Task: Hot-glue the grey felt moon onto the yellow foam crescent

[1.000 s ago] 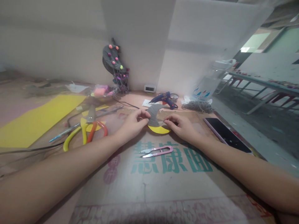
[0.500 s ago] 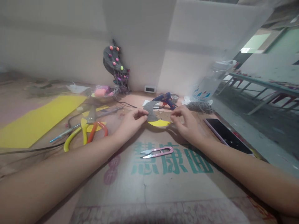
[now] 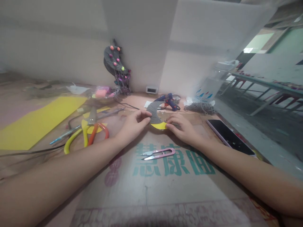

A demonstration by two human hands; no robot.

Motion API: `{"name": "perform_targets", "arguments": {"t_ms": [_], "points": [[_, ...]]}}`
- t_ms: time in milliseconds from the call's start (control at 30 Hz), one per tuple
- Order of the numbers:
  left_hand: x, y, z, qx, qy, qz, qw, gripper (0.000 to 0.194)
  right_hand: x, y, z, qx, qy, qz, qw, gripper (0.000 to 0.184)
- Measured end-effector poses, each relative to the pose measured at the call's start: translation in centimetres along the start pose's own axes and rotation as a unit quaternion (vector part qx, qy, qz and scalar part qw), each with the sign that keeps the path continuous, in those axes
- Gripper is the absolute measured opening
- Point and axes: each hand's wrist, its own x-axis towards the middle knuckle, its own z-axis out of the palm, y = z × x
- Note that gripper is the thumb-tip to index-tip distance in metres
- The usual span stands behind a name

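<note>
A crescent shape [image 3: 155, 112] is held up over the board, most of it wound with grey yarn and its lower right end showing bare yellow. My left hand [image 3: 136, 124] pinches its left edge between thumb and fingers. At the yellow end, my right hand [image 3: 181, 127] has closed its thumb and fingers on the tip; whether a strand of yarn is also in them is hidden. Below the hands lie pink thread snips [image 3: 163, 153], blades toward the left.
Left are yellow-and-orange-handled pliers [image 3: 92, 121], a pen [image 3: 65, 135] and a yellow sheet [image 3: 47, 119]. Behind stand a glue gun [image 3: 171, 102] and a decorated grey crescent [image 3: 113, 63] against the wall. Right are grey yarn [image 3: 201, 108], a bottle [image 3: 208, 85] and a phone [image 3: 230, 137].
My right hand has moved left and closed on the yellow end, where it was further right before. My left hand keeps its hold on the crescent, nearly still.
</note>
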Motion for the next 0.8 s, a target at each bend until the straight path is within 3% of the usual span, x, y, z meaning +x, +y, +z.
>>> {"name": "perform_targets", "arguments": {"t_ms": [167, 433, 800], "points": [[-0.3, 0.7, 0.1, -0.003, -0.016, -0.014, 1.0, 0.024, 0.1, 0.3, 0.0, 0.012, 0.003, 0.049, 0.999, 0.02], [-0.4, -0.5, 0.4, 0.019, -0.067, 0.039, 0.997, 0.031, 0.1, 0.5, -0.1, 0.027, 0.022, 0.094, 0.995, 0.024], [-0.6, 0.0, 0.3, 0.096, -0.049, 0.057, 0.993, 0.027, 0.2, 0.5, -0.1, 0.02, 0.015, 0.095, 0.995, 0.024]]}}
